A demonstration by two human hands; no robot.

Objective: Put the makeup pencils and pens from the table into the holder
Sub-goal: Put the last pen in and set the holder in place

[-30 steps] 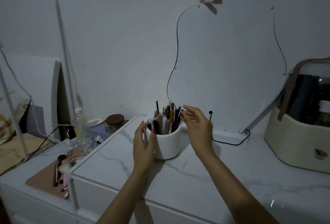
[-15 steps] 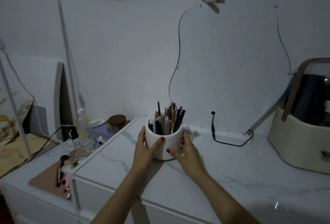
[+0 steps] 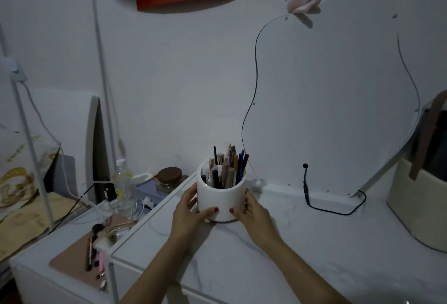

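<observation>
A white round holder (image 3: 221, 198) stands on the white marble table (image 3: 302, 250), near its back left edge. Several makeup pencils and pens (image 3: 228, 168) stick upright out of it. My left hand (image 3: 189, 209) wraps the holder's left side, thumb across the front. My right hand (image 3: 251, 211) clasps its right side, thumb on the front too. Both hands grip the holder low, close to its base.
A curved mirror (image 3: 338, 100) leans on the wall behind, its black cable (image 3: 331, 209) lying on the table. A cream storage case (image 3: 418, 202) stands at the right. Left, a lower surface holds a pink mat with brushes (image 3: 94, 253), a bottle (image 3: 123, 182) and a jar (image 3: 169, 179).
A second ago my right hand was up at the pencil tops; it came down and took the holder's right side. Both hands now clasp the holder low.
</observation>
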